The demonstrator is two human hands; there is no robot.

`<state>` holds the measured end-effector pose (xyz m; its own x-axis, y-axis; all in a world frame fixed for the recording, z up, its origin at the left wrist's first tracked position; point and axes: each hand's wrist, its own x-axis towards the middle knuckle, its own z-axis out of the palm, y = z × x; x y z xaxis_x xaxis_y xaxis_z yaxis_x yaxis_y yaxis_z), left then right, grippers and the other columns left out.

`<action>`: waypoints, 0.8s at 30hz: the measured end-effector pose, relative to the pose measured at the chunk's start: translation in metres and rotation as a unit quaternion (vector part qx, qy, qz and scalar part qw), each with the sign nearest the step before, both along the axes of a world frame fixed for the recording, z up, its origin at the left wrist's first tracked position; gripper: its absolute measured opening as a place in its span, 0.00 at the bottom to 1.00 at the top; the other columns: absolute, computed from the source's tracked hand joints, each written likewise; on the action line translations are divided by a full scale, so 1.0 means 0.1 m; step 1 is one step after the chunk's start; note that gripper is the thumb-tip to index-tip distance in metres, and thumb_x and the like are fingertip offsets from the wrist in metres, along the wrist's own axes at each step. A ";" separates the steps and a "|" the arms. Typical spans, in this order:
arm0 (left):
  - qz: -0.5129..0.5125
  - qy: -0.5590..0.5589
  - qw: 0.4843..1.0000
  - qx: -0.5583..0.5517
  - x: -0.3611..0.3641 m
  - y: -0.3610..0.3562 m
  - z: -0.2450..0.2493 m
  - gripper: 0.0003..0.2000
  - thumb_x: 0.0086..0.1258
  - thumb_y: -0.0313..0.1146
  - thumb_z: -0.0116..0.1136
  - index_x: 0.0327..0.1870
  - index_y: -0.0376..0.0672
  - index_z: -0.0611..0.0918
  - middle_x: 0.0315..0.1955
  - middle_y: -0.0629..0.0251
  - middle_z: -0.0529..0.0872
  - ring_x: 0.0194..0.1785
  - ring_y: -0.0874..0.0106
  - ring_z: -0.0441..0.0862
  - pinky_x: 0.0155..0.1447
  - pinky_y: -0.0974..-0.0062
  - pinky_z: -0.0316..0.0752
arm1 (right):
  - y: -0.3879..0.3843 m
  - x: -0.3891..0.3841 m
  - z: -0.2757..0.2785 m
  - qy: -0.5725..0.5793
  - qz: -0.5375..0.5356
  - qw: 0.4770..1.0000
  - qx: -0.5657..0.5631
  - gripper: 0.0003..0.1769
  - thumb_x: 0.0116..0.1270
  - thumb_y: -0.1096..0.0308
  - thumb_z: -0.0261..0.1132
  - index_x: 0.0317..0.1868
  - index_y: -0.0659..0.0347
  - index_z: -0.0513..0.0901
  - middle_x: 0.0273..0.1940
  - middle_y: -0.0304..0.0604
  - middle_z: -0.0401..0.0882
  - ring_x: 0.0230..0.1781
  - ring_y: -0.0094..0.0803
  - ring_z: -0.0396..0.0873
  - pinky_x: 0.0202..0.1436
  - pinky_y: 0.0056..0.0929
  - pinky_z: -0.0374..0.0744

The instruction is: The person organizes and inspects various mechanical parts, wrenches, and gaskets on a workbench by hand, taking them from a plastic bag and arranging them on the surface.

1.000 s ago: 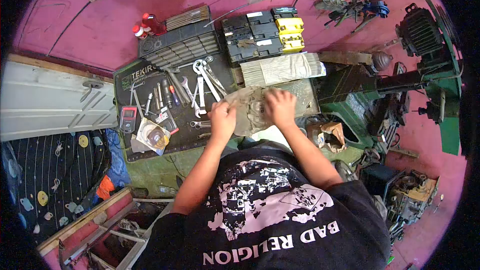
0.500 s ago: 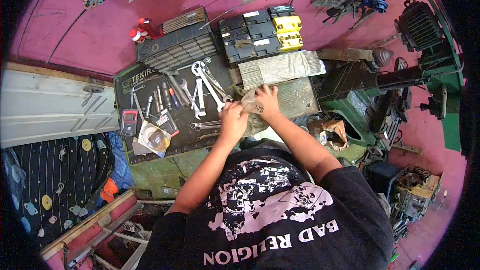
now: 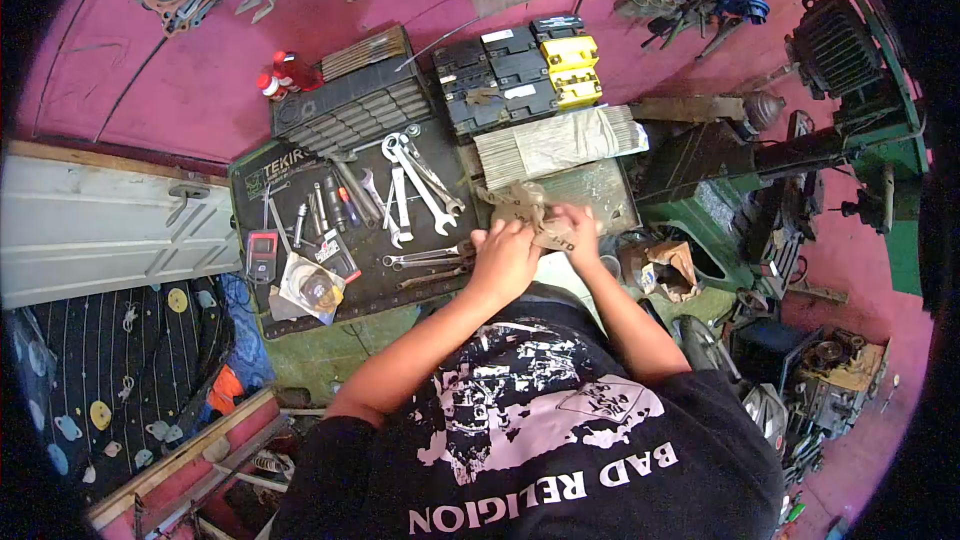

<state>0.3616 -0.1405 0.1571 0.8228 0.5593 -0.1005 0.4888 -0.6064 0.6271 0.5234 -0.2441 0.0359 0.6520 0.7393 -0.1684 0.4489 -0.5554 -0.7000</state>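
Observation:
A crumpled brown sheet (image 3: 522, 206) with dark printed letters is bunched up at the front of the bench. My left hand (image 3: 505, 255) closes on its lower left edge. My right hand (image 3: 580, 232) pinches the lettered right end, so the sheet stretches between both hands. Part of the sheet is hidden behind my fingers. To the left of it, several large combination wrenches (image 3: 420, 185) lie on a dark tool mat (image 3: 365, 285). Two smaller wrenches (image 3: 425, 258) rest near my left hand.
Behind the hands lie a bundle of wrapped thin rods (image 3: 560, 145) and several black and yellow batteries (image 3: 515, 70). Sockets and drivers (image 3: 325, 202), a red meter (image 3: 262, 255) and a wrapped disc (image 3: 312, 285) sit left. A green drill press (image 3: 895, 165) stands right.
Both hands have come closer to my body, and the right hand has also shifted right. The sheet, bunched tightly between them before, is now spread wider.

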 end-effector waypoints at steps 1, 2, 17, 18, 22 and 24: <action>-0.002 0.001 1.000 -0.002 0.07 -0.04 -0.02 0.13 0.67 0.36 0.59 0.50 0.43 0.84 0.45 0.60 0.85 0.53 0.57 0.77 0.51 0.53 0.65 | -0.08 0.09 0.33 0.274 -0.020 0.957 0.095 0.31 0.71 0.42 0.58 0.57 0.61 0.83 0.52 0.46 0.84 0.53 0.38 0.78 0.59 0.31 0.73; -0.045 0.021 0.999 0.017 0.15 -0.09 -0.06 0.13 0.67 0.36 0.57 0.49 0.42 0.84 0.46 0.60 0.85 0.53 0.58 0.77 0.51 0.52 0.65 | -0.18 0.12 0.35 0.365 -0.074 0.921 0.113 0.31 0.75 0.42 0.52 0.54 0.63 0.85 0.50 0.45 0.86 0.51 0.36 0.79 0.59 0.32 0.73; -0.030 0.128 0.986 0.104 0.44 -0.15 -0.59 0.22 0.68 0.39 0.57 0.61 0.37 0.78 0.65 0.54 0.74 0.63 0.53 0.71 0.60 0.44 0.65 | -0.08 0.45 -0.24 -0.221 -0.036 0.966 -0.127 0.16 0.64 0.51 0.68 0.28 0.54 0.87 0.30 0.46 0.86 0.40 0.48 0.83 0.53 0.59 0.64; -0.031 0.130 0.986 0.104 0.44 -0.06 -0.70 0.22 0.68 0.39 0.57 0.61 0.37 0.78 0.65 0.54 0.74 0.63 0.53 0.71 0.60 0.44 0.65 | -0.05 0.42 -0.16 -0.203 -0.009 0.964 -0.173 0.11 0.63 0.56 0.67 0.36 0.52 0.88 0.38 0.43 0.86 0.48 0.43 0.79 0.57 0.61 0.64; -0.082 0.125 0.964 0.218 0.57 0.11 -1.18 0.28 0.69 0.36 0.52 0.71 0.40 0.72 0.73 0.56 0.68 0.61 0.57 0.71 0.63 0.59 0.66 | -0.09 0.30 -0.31 -0.270 0.006 0.951 -0.154 0.17 0.63 0.56 0.67 0.50 0.52 0.83 0.52 0.43 0.79 0.56 0.43 0.73 0.59 0.58 0.63; -0.130 0.160 0.946 0.250 0.67 0.16 -1.24 0.28 0.70 0.34 0.48 0.73 0.40 0.69 0.75 0.62 0.67 0.61 0.60 0.72 0.59 0.62 0.73 | -0.09 0.26 -0.22 -0.297 -0.008 0.947 -0.127 0.18 0.64 0.57 0.67 0.52 0.51 0.82 0.51 0.42 0.79 0.56 0.43 0.73 0.59 0.58 0.63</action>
<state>0.4289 -0.1249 0.0334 0.9116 0.3850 -0.1443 0.3981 -0.9142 0.0755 0.5497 -0.2531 0.0138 0.6986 0.7130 0.0603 0.7109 -0.6822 -0.1708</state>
